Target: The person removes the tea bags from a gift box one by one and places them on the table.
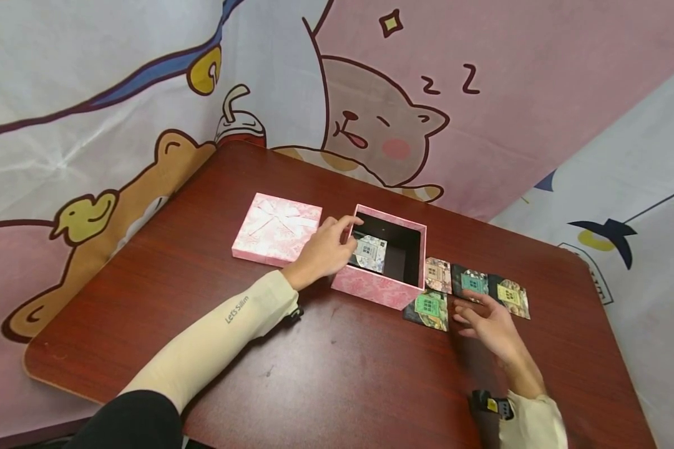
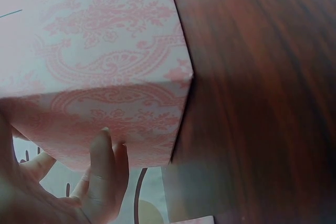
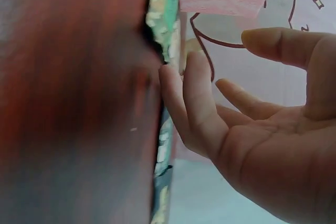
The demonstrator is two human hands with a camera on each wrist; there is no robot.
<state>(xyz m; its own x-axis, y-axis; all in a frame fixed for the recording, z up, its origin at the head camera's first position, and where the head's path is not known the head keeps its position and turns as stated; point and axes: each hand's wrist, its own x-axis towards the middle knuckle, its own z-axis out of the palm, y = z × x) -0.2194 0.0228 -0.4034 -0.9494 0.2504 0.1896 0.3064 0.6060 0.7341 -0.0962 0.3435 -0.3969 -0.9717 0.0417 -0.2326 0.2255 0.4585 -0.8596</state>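
Note:
My left hand [image 1: 328,246] is at the left wall of an open pink patterned box [image 1: 376,290]. Its index finger and thumb reach to the rim, while other fingers lie beside the outer wall [image 2: 142,124]. Inside the dark box lies a patterned card [image 1: 371,252] with a pale label. On the right, my right hand [image 1: 491,324] hovers with loosely bent fingers and nothing between them, close to a green-labelled card [image 1: 429,307] and a teal-labelled card [image 1: 472,282]. In the right wrist view, its fingertips [image 3: 197,66] overlap the cards' edge.
The pink lid with a bow [image 1: 281,227] lies left of the box. A beige card [image 1: 438,274] and a yellow-labelled card [image 1: 511,296] lie on the brown table [image 1: 314,368]. Cartoon-printed cloth [image 1: 483,143] hangs behind the table.

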